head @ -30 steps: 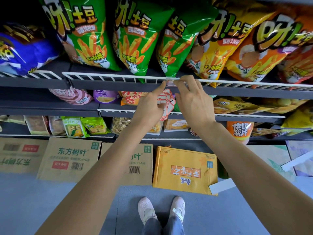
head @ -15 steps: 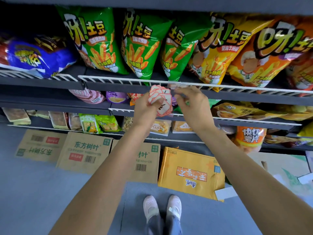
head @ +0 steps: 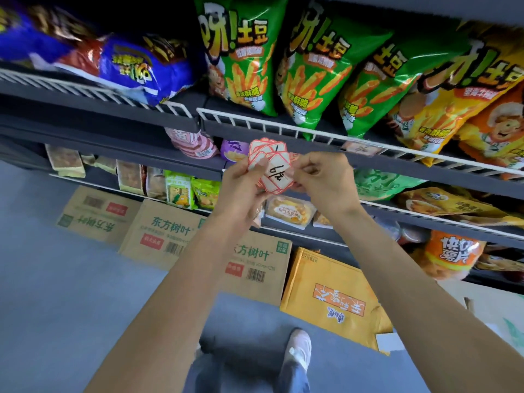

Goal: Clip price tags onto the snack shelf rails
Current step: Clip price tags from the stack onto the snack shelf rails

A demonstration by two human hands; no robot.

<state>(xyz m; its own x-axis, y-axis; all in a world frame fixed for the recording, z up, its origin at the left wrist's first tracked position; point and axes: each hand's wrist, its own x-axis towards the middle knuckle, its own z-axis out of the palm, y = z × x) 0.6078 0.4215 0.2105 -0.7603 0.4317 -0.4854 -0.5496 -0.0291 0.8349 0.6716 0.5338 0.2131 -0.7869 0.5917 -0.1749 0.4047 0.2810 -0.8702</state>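
Head view, both hands raised before the snack shelves. I see the left hand (head: 246, 185) grasping a fanned stack of price tags (head: 269, 165), red-bordered white cards, with its thumb pressed across their lower faces. The frontmost tag (head: 276, 178) bears handwritten black marks and tilts toward the right hand (head: 326, 180). I read the right hand as pinching the right edge of that frontmost tag, its fingertips (head: 301, 174) curled in against the card; the exact contact is partly hidden behind the knuckles.

Just above and beyond both hands runs the white wire shelf rail (head: 283, 129). One tag already on the rail (head: 361, 148) sits up and to the right of the right hand, blurred. Behind that rail, above the hands, stand green snack bags (head: 246, 66); yellow and orange bags (head: 465, 89) lie further right, a blue bag (head: 141, 66) up and left of the left hand. Below the forearms, cardboard cartons (head: 167, 231) and a yellow carton (head: 334, 296) rest on the grey floor (head: 56, 307).
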